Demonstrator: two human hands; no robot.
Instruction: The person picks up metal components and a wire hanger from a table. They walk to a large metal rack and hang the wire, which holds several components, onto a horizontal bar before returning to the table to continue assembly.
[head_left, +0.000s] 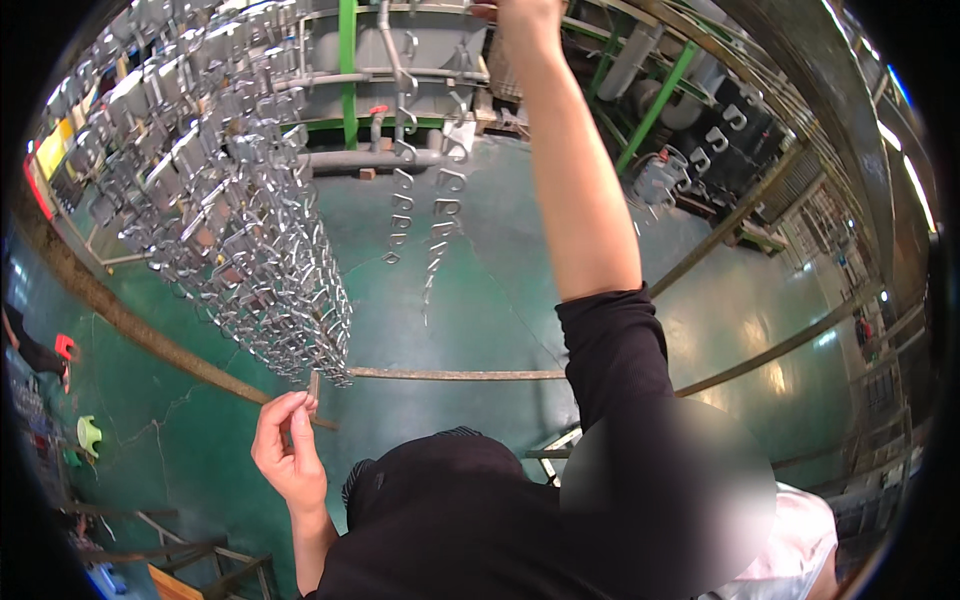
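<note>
My left hand [290, 455] is raised at the lower left, its thumb and fingers pinched together. Between the fingertips sticks up a small, narrow, flat metal piece [314, 385], just below the lower tip of a dense hanging cluster of shiny metal parts [240, 220]. My right arm reaches far up, and my right hand [530, 12] is partly cut off by the top edge. Its fingers lie too near that edge to show whether they hold anything. Left of that arm dangle two strings of linked metal hooks [447, 205].
A brownish rail [460, 375] crosses between me and the green floor [480, 300]. Green posts [348, 75] and grey pipes [375, 160] stand behind. More hooks [700, 160] hang at the upper right. A green stool [89, 436] is at the far left.
</note>
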